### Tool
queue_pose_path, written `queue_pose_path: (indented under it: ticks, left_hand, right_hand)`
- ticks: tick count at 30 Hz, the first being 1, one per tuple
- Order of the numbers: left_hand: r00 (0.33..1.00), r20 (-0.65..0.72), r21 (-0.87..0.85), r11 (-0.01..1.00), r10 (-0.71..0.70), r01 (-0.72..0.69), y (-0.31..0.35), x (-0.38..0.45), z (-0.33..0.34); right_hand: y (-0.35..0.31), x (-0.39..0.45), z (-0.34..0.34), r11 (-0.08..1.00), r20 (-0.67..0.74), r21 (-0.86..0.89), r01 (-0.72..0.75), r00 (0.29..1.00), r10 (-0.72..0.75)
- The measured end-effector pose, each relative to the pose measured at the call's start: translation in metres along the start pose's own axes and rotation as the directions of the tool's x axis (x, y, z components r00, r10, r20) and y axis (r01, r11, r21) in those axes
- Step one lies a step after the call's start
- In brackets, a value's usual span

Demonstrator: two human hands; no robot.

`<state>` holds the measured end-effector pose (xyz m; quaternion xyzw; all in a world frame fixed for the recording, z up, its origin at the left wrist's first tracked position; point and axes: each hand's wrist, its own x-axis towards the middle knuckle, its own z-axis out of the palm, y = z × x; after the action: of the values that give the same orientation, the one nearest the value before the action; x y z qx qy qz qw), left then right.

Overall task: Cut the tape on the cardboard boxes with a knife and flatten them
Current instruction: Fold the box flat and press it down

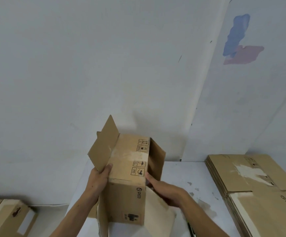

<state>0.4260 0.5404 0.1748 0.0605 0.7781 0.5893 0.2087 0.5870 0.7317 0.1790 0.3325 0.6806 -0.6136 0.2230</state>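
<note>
I hold a brown cardboard box (127, 182) up over the white table (186, 170), its end flaps hanging open on the left and right. My left hand (98, 178) grips its left side where the open left flap hinges. My right hand (164, 190) grips the right edge, fingers curled inside the open end. A thin dark tool, possibly the knife (191, 229), lies on the table under my right forearm; only part of it shows.
A stack of flattened boxes (258, 190) lies at the table's right. Another taped, unflattened box (7, 218) sits low at the left, off the table. A white wall stands close behind.
</note>
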Motion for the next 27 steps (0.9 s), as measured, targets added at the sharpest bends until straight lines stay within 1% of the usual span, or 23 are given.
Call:
queue_pose_path:
  ticks: [2,3,5,8,10,12,13,14,15,16,17,18,19,20,21,22,23,24,27]
  left_hand:
    - [1.0,-0.029,0.024,1.0,-0.003,0.003,-0.002,0.002,-0.001]
    - [0.998,-0.057,0.032,0.999,0.002,0.0,-0.002,0.002,-0.003]
    - [0.987,-0.159,0.05,0.999,0.01,-0.002,-0.003,0.0,-0.009]
    - [0.937,-0.348,0.087,0.996,0.02,0.011,-0.004,-0.004,-0.021]
    - [0.895,-0.437,0.18,0.984,0.087,-0.008,-0.006,-0.007,-0.027]
    - [0.861,-0.476,0.31,0.95,0.178,-0.025,-0.005,-0.012,-0.028]
    - [0.844,-0.473,0.386,0.92,0.252,-0.058,-0.003,-0.015,-0.026]
    - [0.824,-0.441,0.478,0.87,0.356,-0.12,-0.003,-0.017,-0.023]
    - [0.806,-0.362,0.575,0.793,0.469,-0.203,-0.003,-0.019,-0.02]
    - [0.797,-0.242,0.655,0.7,0.553,-0.286,-0.003,-0.021,-0.015]
    - [0.814,-0.09,0.68,0.633,0.574,-0.371,-0.003,-0.022,-0.008]
    - [0.839,0.075,0.64,0.619,0.54,-0.455,-0.002,-0.023,0.0]
    - [0.849,0.229,0.573,0.639,0.477,-0.513,0.0,-0.024,0.009]
    - [0.832,0.359,0.537,0.635,0.424,-0.555,0.001,-0.024,0.017]
    - [0.795,0.453,0.548,0.577,0.403,-0.605,0.001,-0.024,0.027]
    - [0.761,0.514,0.579,0.494,0.396,-0.648,0.002,-0.025,0.035]
    - [0.742,0.551,0.604,0.431,0.382,-0.671,0.003,-0.024,0.042]
    - [0.739,0.569,0.621,0.4,0.362,-0.674,0.005,-0.023,0.047]
    - [0.737,0.588,0.609,0.417,0.335,-0.675,0.01,-0.022,0.058]
  right_hand:
    - [0.003,0.004,0.009,0.992,-0.008,0.122,0.03,1.0,-0.029]
    - [0.003,0.004,0.012,0.982,-0.034,0.182,0.048,0.999,-0.042]
    - [0.004,0.003,0.015,0.966,-0.09,0.247,0.072,0.995,-0.051]
    - [0.014,0.012,0.018,0.963,-0.142,0.262,0.069,0.989,-0.033]
    - [0.017,0.018,0.021,0.958,-0.176,0.273,0.09,0.983,-0.043]
    - [0.02,0.019,0.028,0.911,-0.204,0.391,0.131,0.978,-0.053]
    - [0.02,0.017,0.031,0.882,-0.221,0.446,0.151,0.974,-0.055]
    - [0.02,0.016,0.032,0.857,-0.242,0.482,0.18,0.968,-0.067]
    - [0.021,0.017,0.03,0.85,-0.272,0.483,0.209,0.959,-0.081]
    - [0.021,0.016,0.029,0.843,-0.302,0.48,0.244,0.948,-0.103]
    - [0.021,0.016,0.026,0.833,-0.334,0.479,0.277,0.935,-0.119]
    - [0.021,0.015,0.025,0.811,-0.368,0.496,0.31,0.921,-0.127]
    - [0.02,0.013,0.023,0.785,-0.398,0.514,0.345,0.907,-0.138]
    - [0.019,0.011,0.021,0.754,-0.42,0.537,0.377,0.895,-0.149]
    - [0.018,0.01,0.019,0.721,-0.426,0.563,0.404,0.889,-0.166]
    - [0.016,0.008,0.016,0.685,-0.425,0.59,0.428,0.885,-0.188]
    - [0.014,0.004,0.014,0.654,-0.411,0.615,0.44,0.887,-0.211]
    - [0.011,0.0,0.012,0.633,-0.393,0.637,0.44,0.892,-0.225]
    - [0.01,-0.007,0.013,0.622,-0.326,0.66,0.421,0.907,-0.267]
